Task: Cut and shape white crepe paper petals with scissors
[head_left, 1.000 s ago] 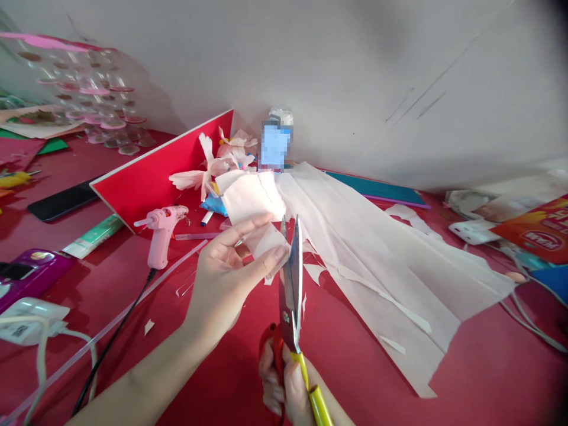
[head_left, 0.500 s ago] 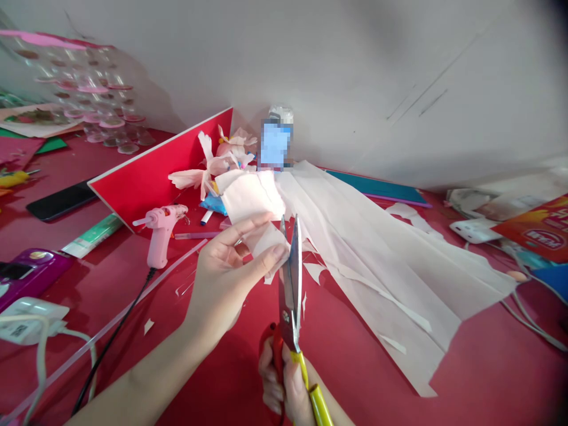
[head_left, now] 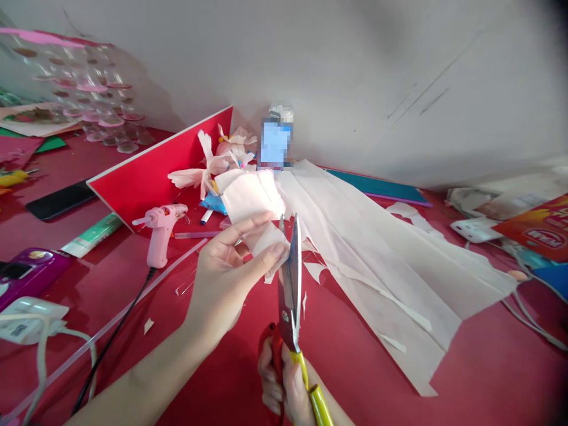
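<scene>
Left fingers (head_left: 270,258) pinch a paper piece (head_left: 265,236), right fingers (head_left: 293,378) grip scissors (head_left: 290,296); lettering (head_left: 546,238) on the orange-red packet (head_left: 528,228) is illegible.

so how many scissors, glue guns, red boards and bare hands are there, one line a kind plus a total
Scissors: 1
Glue gun: 1
Red board: 1
Left hand and right hand: 2
Total: 5
</scene>
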Motion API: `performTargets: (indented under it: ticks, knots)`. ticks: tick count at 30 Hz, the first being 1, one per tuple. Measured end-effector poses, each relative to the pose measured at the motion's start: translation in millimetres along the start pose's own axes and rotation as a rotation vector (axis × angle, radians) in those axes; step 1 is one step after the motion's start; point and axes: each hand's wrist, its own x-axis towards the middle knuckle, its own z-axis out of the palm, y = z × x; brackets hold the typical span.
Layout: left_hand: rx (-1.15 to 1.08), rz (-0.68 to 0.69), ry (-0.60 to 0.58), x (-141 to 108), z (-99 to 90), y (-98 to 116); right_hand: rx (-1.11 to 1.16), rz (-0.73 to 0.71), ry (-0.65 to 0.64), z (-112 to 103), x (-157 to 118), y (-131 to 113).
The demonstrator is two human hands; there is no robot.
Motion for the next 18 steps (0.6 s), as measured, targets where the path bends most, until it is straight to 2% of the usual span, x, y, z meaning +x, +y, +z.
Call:
performTargets:
  ticks: [4, 9, 18]
  knots:
    - [0.000, -0.001, -0.008, 0, 1.4, 0, 0.059, 0.064, 0.052, -1, 1, -2]
    - [0.011, -0.002, -0.009, 0, 0.6, -1, 0.128, 0.029, 0.042, 2, 1, 4]
    - [0.004, -0.012, -0.026, -1, 0.2, 0, 0.179, 0.069, 0.020, 1, 6, 14]
